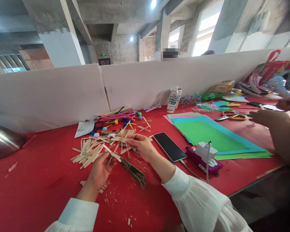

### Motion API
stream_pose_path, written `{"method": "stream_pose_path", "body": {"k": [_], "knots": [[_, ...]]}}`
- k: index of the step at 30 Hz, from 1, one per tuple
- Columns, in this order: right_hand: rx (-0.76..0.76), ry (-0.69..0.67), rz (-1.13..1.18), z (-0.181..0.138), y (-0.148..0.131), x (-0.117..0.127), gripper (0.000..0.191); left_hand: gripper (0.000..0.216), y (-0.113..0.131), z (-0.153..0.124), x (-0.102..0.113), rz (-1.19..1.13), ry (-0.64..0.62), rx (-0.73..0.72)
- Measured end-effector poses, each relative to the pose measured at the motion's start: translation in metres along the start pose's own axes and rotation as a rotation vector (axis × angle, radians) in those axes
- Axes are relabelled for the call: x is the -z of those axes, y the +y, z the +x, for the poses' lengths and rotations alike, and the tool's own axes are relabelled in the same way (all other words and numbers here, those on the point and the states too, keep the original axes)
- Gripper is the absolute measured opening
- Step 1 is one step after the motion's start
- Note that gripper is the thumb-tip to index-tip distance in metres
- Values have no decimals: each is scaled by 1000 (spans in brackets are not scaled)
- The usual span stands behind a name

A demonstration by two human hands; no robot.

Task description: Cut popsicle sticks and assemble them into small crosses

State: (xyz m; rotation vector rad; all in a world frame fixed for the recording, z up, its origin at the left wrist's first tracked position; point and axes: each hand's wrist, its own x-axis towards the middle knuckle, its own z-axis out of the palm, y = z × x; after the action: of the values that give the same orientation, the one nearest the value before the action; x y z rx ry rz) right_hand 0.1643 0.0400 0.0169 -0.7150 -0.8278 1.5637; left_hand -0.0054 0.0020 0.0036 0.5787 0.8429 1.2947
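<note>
My left hand is closed on a pale wooden craft stick, held at a slant above the red table. Another thin stick crosses it at the fingers; whether the two are joined I cannot tell. To the right, my right hand pinches a craft stick near a group of crossed sticks, partly hidden by the fingers. A utility knife with a green edge lies between my forearms, its front end close under the left hand's stick. Beyond my left hand spreads a heap of loose craft sticks.
Pipe cleaners and pom-poms lie behind the sticks. A phone on a cable, a purple power strip, coloured paper and scissors are to the right. Another person's hand rests there. A white partition borders the back.
</note>
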Motion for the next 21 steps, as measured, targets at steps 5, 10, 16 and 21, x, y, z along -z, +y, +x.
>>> {"method": "stream_pose_path", "body": {"k": [5, 10, 16, 21], "knots": [[10, 6, 2, 2, 2, 4, 27, 16, -1, 4, 2, -34, 50, -85], [5, 28, 10, 4, 3, 5, 26, 18, 0, 9, 1, -110, 125, -80], [-10, 7, 15, 5, 7, 6, 26, 19, -1, 10, 3, -123, 132, -99], [-10, -3, 19, 5, 10, 7, 25, 23, 0, 7, 0, -93, 105, -94]]}}
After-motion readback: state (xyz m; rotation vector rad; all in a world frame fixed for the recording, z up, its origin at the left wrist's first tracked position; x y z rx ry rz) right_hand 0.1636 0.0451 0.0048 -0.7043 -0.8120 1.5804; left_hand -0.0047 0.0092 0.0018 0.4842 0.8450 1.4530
